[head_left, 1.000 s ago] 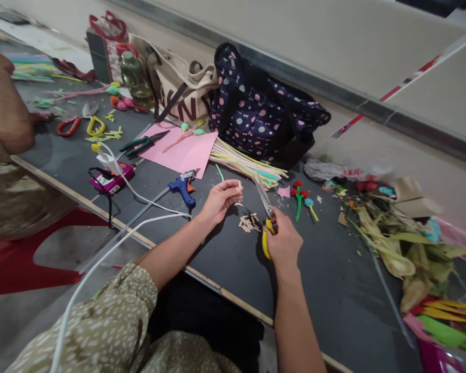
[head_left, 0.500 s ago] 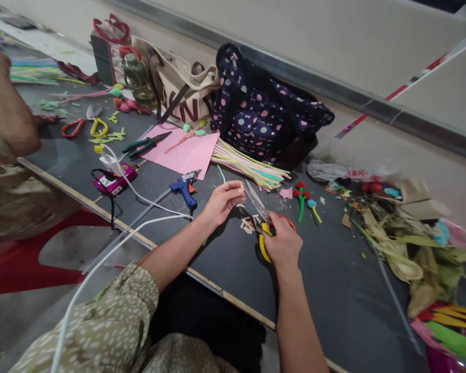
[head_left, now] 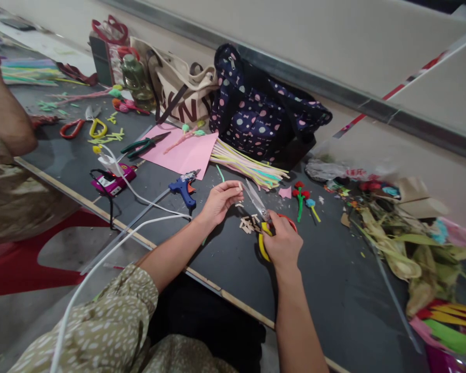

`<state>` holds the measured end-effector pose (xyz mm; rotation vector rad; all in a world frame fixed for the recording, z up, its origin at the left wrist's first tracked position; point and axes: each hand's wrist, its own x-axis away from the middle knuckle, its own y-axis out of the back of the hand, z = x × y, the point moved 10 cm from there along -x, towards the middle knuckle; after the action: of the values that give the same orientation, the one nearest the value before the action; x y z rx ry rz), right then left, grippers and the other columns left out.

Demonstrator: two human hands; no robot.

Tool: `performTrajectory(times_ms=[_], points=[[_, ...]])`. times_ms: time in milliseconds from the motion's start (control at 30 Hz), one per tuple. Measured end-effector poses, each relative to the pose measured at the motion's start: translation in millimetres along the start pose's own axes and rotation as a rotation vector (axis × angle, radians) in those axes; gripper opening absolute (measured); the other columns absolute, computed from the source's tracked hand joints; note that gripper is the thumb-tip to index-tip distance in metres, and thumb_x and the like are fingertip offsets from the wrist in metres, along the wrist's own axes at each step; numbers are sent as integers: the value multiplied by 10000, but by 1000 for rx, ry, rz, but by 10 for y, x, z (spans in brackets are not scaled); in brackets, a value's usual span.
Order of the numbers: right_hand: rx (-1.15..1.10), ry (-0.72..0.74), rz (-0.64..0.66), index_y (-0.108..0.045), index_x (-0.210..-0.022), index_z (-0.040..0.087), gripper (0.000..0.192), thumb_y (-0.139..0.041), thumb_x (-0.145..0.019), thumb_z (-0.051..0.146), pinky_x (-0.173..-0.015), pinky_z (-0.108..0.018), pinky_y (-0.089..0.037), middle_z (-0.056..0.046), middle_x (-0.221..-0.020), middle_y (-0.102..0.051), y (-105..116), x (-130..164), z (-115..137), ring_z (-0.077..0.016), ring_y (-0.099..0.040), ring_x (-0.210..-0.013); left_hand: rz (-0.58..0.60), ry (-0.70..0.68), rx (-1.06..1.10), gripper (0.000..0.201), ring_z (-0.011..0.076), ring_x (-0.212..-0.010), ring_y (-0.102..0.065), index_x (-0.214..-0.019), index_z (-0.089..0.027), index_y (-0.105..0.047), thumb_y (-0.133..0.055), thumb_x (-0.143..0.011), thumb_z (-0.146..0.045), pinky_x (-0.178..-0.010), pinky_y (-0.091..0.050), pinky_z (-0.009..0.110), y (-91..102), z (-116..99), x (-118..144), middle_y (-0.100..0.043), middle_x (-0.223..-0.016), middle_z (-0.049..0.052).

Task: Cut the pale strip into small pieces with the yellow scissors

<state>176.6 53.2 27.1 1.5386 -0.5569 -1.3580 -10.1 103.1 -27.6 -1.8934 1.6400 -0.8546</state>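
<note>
Hands at work: our left hand pinches a pale strip; our right hand grips yellow-handled steel scissors, blades parted.

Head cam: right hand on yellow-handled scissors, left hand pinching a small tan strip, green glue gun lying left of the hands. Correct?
One error: the plastic glue gun is blue, not green, as the head view shows. The rest stands: right hand grips the yellow-handled scissors, and left hand pinches the small tan strip.
</note>
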Motion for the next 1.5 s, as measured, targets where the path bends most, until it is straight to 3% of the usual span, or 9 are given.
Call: performTrajectory(times_ms=[1500], points=[[-1, 3, 13, -635, -1188, 236, 365, -529, -839, 252, -666, -253, -335, -29, -950, -683, -22, 9, -7, -146, -568, -812, -36, -86, -32, 292, 74, -663, -637, -855, -148, -718, -841, -600, -217, -729, -547, 220, 28, -97, -3, -693, -779, -6]])
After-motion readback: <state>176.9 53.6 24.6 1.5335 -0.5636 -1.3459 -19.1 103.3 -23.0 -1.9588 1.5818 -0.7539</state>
